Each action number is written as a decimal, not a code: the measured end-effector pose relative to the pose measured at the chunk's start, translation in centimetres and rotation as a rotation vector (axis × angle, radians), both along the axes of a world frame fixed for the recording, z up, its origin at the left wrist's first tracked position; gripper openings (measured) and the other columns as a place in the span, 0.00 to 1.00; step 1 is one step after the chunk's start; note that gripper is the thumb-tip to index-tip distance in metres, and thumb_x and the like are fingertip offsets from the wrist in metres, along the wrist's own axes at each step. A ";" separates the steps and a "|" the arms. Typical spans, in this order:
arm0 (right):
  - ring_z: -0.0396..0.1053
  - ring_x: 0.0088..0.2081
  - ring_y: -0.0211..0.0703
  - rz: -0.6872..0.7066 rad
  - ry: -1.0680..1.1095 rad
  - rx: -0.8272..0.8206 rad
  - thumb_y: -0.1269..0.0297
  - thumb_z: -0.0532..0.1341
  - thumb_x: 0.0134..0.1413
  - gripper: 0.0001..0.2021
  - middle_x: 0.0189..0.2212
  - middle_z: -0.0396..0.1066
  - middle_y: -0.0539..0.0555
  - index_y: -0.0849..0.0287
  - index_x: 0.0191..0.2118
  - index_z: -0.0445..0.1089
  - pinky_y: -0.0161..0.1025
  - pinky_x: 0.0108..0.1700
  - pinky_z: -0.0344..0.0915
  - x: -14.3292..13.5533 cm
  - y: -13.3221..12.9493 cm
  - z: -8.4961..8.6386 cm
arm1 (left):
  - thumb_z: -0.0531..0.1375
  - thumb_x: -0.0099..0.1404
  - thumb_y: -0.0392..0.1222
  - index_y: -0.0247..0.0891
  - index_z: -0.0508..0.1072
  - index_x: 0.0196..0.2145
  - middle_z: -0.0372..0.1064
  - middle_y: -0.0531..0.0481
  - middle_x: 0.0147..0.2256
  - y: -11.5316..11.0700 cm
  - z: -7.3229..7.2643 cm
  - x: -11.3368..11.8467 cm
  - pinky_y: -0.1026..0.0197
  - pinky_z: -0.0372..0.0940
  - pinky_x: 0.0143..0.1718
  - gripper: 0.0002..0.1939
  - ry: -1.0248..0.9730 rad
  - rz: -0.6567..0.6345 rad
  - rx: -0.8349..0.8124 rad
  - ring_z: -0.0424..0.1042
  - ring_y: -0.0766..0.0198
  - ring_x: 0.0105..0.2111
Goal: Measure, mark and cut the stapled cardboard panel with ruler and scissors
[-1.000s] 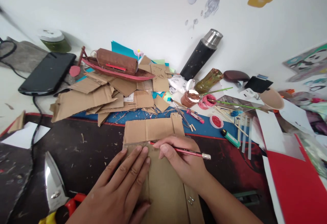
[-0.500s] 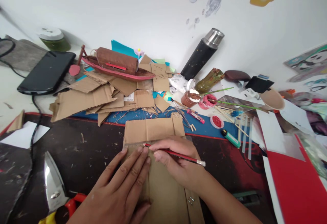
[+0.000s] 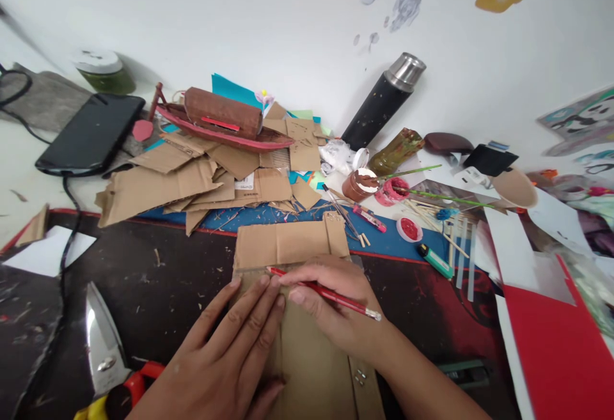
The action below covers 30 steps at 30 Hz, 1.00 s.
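A brown cardboard piece (image 3: 316,362) lies on the dark table in front of me. My left hand (image 3: 235,337) rests flat on its left part, fingers stretched out and pointing away from me. My right hand (image 3: 336,305) pinches a red pencil (image 3: 340,298), whose tip touches the cardboard just beyond my left fingertips. Across the top of the cardboard runs a clear strip, perhaps a ruler, largely hidden by my hands. A few tiny metallic bits (image 3: 359,376) sit at the lower right of the cardboard.
Scissors (image 3: 106,350) lie at the left, near a phone (image 3: 91,132) with a cable. Behind are cardboard scraps (image 3: 158,193), a model boat (image 3: 223,116), a black thermos (image 3: 378,103) and paint jars (image 3: 359,185). A green cutter (image 3: 435,260) and red paper (image 3: 551,343) are at right.
The pencil tip has shifted slightly left along the strip, and the pencil's rear end has dipped a little. My left hand stays on the cardboard. The whole view has shifted slightly.
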State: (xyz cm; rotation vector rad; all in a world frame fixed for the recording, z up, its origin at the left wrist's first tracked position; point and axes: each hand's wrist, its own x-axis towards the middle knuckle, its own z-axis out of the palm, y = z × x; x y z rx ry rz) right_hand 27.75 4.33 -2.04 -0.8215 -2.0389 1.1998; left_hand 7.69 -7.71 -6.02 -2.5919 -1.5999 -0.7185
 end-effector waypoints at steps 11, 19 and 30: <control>0.86 0.43 0.42 -0.012 0.010 0.020 0.66 0.67 0.75 0.07 0.42 0.89 0.54 0.56 0.48 0.85 0.36 0.49 0.77 0.1 0.2 0.0 | 0.58 0.80 0.59 0.35 0.69 0.75 0.76 0.41 0.68 -0.1 -0.4 0.0 0.46 0.42 0.80 0.35 -0.023 -0.003 0.029 0.70 0.47 0.70; 0.86 0.42 0.42 0.024 0.006 0.031 0.63 0.67 0.76 0.08 0.42 0.89 0.54 0.56 0.47 0.86 0.37 0.49 0.76 0.1 0.3 -0.1 | 0.57 0.80 0.60 0.35 0.71 0.73 0.78 0.42 0.67 0.1 -0.3 0.2 0.47 0.42 0.80 0.34 -0.011 0.001 0.034 0.71 0.48 0.69; 0.86 0.40 0.41 -0.034 0.025 -0.021 0.66 0.66 0.76 0.08 0.38 0.88 0.52 0.55 0.47 0.86 0.35 0.47 0.76 0.2 0.2 -0.2 | 0.58 0.79 0.56 0.35 0.75 0.70 0.78 0.41 0.67 0.2 -0.3 0.0 0.46 0.42 0.80 0.31 -0.004 -0.004 0.028 0.70 0.48 0.70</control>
